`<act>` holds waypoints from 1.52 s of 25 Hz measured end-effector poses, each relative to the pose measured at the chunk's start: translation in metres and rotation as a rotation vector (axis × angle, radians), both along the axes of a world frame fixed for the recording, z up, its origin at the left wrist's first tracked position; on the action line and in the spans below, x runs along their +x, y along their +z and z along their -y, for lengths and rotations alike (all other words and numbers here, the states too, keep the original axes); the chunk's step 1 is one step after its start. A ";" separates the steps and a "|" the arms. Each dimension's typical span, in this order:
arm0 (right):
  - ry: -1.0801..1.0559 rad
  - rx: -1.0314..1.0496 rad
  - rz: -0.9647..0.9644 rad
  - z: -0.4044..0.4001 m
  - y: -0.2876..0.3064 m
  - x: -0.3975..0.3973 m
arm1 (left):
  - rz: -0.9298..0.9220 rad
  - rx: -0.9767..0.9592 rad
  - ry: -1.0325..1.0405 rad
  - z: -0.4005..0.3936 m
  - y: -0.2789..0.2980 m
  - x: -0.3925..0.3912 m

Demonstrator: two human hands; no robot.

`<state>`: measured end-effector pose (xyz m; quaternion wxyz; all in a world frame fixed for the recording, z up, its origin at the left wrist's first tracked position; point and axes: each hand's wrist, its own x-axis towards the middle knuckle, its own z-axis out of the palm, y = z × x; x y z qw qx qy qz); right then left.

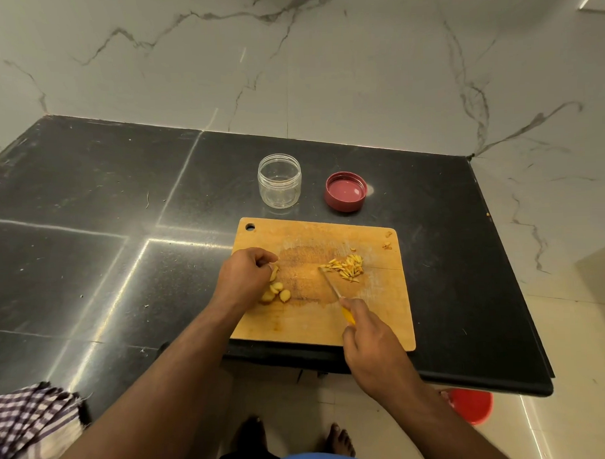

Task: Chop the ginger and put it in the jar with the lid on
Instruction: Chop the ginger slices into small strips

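On the wooden cutting board point(318, 318), at the near edge of the black bench point(87, 202), the ginger lies in two lots. At the left is a small cluster of pale yellow, rounded slices point(276, 292), about five that can be counted, some partly hidden under the left hand point(246, 276). At the right, well apart from them, is one loose heap of thin yellow slivers point(345, 268), too many and too small to count, with a few stray crumbs near the board's far right corner. The board between the two lots is stained a darker orange-brown. The left hand rests over the slices with its fingers curled down, the fingertips pinching one slice at the top of the cluster. The right hand point(370, 340) has its grip wrapped round the yellow handle of one knife point(334, 290), whose narrow blade runs up and left so that its tip touches the near left edge of the sliver heap. Beyond the board stands one clear jar point(279, 180), upright, open and with nothing seen inside it. Just beside it to the right lies one red lid point(345, 191), turned inner side up, apart from the jar. A checked cloth point(30, 431) hangs at the bench's near left edge, and one red bucket point(470, 405) sits on the floor under the bench's right end.
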<state>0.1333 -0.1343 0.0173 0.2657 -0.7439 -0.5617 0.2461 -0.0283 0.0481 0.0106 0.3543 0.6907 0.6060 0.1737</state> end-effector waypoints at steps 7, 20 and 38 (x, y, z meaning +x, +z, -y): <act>0.013 -0.003 -0.026 0.005 0.008 -0.001 | -0.042 0.014 -0.020 0.000 0.000 -0.001; -0.027 -0.087 -0.010 0.018 0.007 0.013 | -0.114 0.033 -0.083 0.002 0.002 0.003; -0.053 -0.082 -0.080 0.021 0.009 0.013 | 0.304 -0.213 0.102 0.005 0.020 0.005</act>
